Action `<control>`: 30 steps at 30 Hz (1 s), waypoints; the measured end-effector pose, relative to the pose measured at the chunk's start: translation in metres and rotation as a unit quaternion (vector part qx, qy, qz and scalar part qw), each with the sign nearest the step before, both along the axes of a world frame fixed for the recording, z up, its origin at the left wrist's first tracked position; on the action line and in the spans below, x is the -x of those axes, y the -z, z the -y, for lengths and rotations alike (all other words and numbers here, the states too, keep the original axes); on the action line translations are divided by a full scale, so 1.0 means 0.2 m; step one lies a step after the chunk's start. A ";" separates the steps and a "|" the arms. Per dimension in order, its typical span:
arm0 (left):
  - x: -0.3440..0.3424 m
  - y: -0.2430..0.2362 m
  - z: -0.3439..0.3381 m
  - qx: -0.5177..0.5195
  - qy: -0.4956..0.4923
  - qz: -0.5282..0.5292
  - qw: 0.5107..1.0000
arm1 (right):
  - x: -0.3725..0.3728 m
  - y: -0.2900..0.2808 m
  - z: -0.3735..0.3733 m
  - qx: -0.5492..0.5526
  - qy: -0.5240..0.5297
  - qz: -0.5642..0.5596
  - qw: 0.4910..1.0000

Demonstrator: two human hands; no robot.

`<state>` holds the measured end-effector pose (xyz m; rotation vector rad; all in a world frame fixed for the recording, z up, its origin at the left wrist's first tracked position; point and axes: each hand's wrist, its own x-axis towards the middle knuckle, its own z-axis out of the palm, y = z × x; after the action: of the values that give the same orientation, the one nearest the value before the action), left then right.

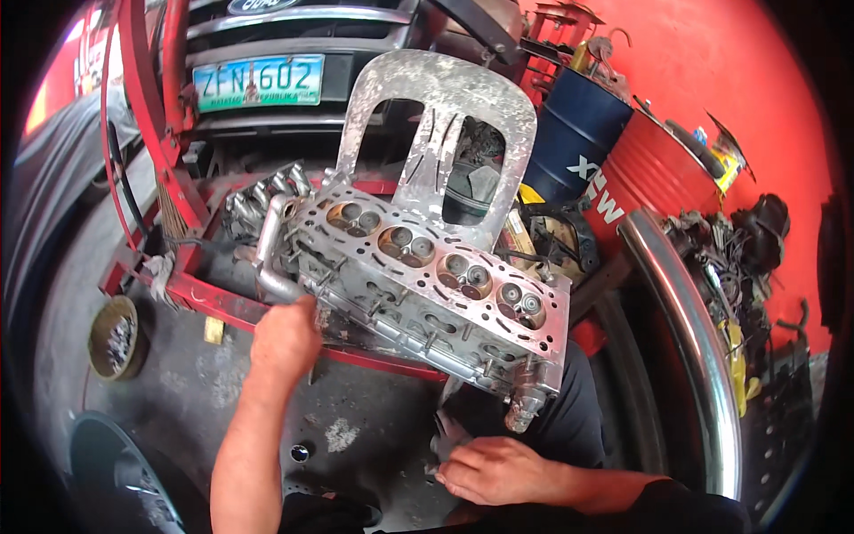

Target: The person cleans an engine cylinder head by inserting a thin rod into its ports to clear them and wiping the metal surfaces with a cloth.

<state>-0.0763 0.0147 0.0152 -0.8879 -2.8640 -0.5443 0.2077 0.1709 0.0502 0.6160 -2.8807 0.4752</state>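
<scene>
A grey metal cylinder head (414, 280) lies slanted across a worn plastic chair (436, 76), with its combustion chambers and valves facing up. My left hand (286, 338) is closed in a fist by its near left corner, just below a bent metal pipe (269, 236). Whatever those fingers grip is hidden. Below the right end of the cylinder head, near my leg, my right hand (498, 472) has its fingers curled together. A small grey piece (451, 433) shows beside the fingertips, and I cannot make out what they hold.
Red steel framework (227, 303) runs behind and below the chair, in front of a vehicle's bumper. A bowl of small metal parts (116, 338) and a dark bucket (107, 454) stand at left. Blue (578, 133) and red drums (654, 173) and a chrome tube (689, 347) are at right.
</scene>
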 end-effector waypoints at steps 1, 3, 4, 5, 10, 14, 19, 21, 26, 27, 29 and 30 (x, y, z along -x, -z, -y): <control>0.04 0.00 0.04 -0.013 -0.011 0.000 1.000 | -0.04 0.03 0.00 0.018 -0.002 0.015 1.000; 0.05 0.00 0.07 0.011 -0.044 -0.008 0.999 | -0.11 0.09 -0.01 0.046 -0.013 0.025 0.999; 0.03 -0.01 0.05 0.018 -0.048 -0.015 0.999 | -0.15 0.11 -0.02 0.037 -0.002 0.034 0.999; -0.01 -0.01 0.03 -0.013 -0.033 -0.005 0.999 | -0.19 0.14 -0.03 0.027 0.006 0.043 0.999; 0.02 0.06 0.02 0.017 -0.030 -0.015 0.999 | -0.26 0.18 -0.06 0.018 -0.002 0.002 1.000; 0.06 0.03 0.08 -0.049 -0.067 0.009 0.997 | -0.15 0.03 -0.07 -0.020 -0.008 -0.115 0.993; 0.03 0.02 0.11 -0.058 -0.045 0.021 0.997 | 0.05 0.01 -0.20 -0.071 0.058 -0.128 0.988; 0.04 0.02 0.13 -0.010 -0.075 0.035 0.997 | 0.07 0.01 -0.20 -0.056 0.047 -0.126 0.989; 0.09 0.04 0.14 -0.062 -0.057 0.032 0.996 | 0.08 -0.01 -0.20 -0.058 0.072 -0.158 0.983; 0.05 0.07 0.12 -0.054 -0.044 0.028 0.997 | 0.07 0.00 -0.20 -0.069 0.074 -0.155 0.983; -0.01 0.09 0.10 -0.050 -0.021 0.049 0.997 | 0.08 0.01 -0.19 -0.070 0.084 -0.149 0.983; 0.01 0.08 0.11 -0.050 -0.021 0.050 0.997 | 0.07 0.02 -0.19 -0.071 0.093 -0.145 0.983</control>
<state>-0.0784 -0.0068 -0.0011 -0.8052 -2.9055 -0.7406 0.1927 0.2090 0.0466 0.3916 -2.6719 0.1405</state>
